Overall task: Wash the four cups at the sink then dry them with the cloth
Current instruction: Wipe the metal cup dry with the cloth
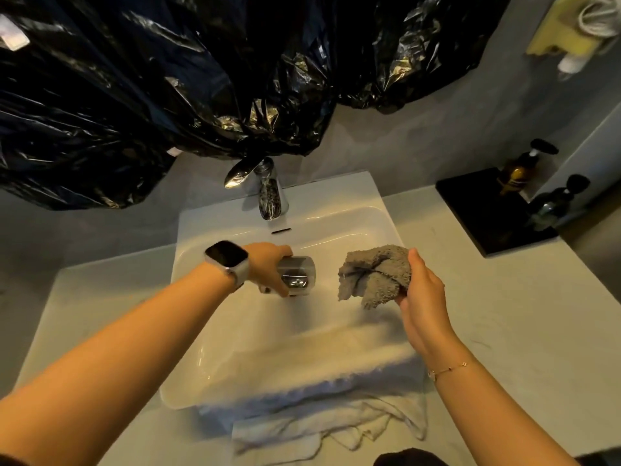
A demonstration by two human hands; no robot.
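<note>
Hanging over the wall behind the sink, black plastic sheeting (161, 95) fills the upper part of the view. Below it a pale bench (504, 314) carries a white rectangular sink (336, 203) with a chrome tap (268, 193) at its back edge. A white towel (319, 428) lies bunched against the sink's near rim. On the far right of the bench sits a black tray (484, 223) with two dark pump bottles (519, 171) beside it. Over the basin the two hands are held apart. The left hand (268, 267), a smartwatch (226, 258) on its wrist, grips a clear glass cup (297, 275) tipped on its side, mouth toward the right. The right hand (421, 297) pinches a crumpled grey cloth (373, 275), clear of the cup.
</note>
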